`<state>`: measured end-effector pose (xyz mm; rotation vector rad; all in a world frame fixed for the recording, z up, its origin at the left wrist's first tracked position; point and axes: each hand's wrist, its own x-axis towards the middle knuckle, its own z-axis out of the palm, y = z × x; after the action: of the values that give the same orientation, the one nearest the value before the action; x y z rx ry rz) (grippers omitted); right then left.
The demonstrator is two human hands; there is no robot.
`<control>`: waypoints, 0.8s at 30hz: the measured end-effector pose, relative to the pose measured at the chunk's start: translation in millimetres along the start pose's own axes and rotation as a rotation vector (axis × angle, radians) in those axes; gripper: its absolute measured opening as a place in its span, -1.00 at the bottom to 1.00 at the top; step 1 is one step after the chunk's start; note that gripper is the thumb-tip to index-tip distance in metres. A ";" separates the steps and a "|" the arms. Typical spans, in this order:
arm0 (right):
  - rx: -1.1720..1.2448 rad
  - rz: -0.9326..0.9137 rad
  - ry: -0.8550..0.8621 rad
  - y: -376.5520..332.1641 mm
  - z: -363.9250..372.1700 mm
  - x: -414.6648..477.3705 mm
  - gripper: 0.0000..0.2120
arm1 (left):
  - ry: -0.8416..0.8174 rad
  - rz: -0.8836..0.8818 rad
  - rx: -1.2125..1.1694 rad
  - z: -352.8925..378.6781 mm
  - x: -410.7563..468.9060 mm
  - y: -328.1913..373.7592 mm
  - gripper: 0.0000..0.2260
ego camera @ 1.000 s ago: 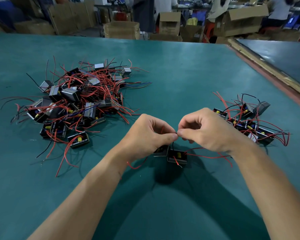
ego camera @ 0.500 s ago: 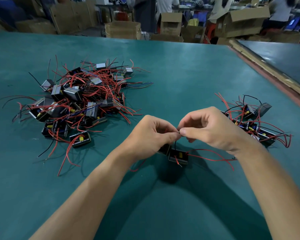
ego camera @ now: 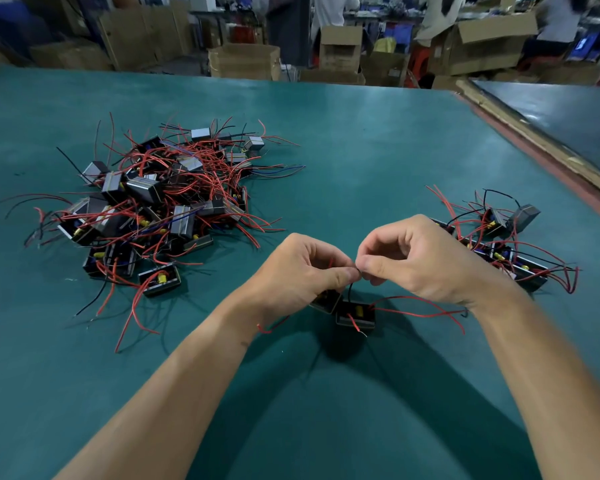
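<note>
Left hand [ego camera: 302, 271], right hand [ego camera: 426, 261] — pinching one wire [ego camera: 350, 292]

A wide table [ego camera: 361, 150] with a smooth teal-green top fills the view. On its left half lies a large tangled pile of modules [ego camera: 160, 202]: small black boxes, some showing yellow parts, heaped over one another. Red wires [ego camera: 205, 161] and a few black and blue ones splay out from the heap onto the surface. Well apart, near the right edge, lies a smaller cluster of modules [ego camera: 510, 247], several side by side in a row, with wires looping around them. Between the two groups, toward the near side, two modules [ego camera: 355, 315] sit touching. A black wire [ego camera: 350, 291] rises from one of them.
</note>
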<state>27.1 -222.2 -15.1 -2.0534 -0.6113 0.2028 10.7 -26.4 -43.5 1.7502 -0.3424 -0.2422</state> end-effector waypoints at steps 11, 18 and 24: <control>-0.043 0.073 0.098 5.1 6.0 4.3 -0.84 | 0.236 0.218 0.342 8.8 2.8 -7.6 -0.92; -0.093 -0.066 0.084 5.5 1.5 2.3 -0.85 | 0.160 0.054 0.087 6.9 1.9 -0.1 -0.90; -0.196 -0.064 0.076 7.1 1.5 3.0 -0.84 | 0.141 0.050 0.086 5.2 1.0 1.1 -0.90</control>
<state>31.5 -222.6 -21.5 -2.2143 -0.6707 0.0280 9.7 -31.7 -43.4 1.8294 -0.2973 -0.0678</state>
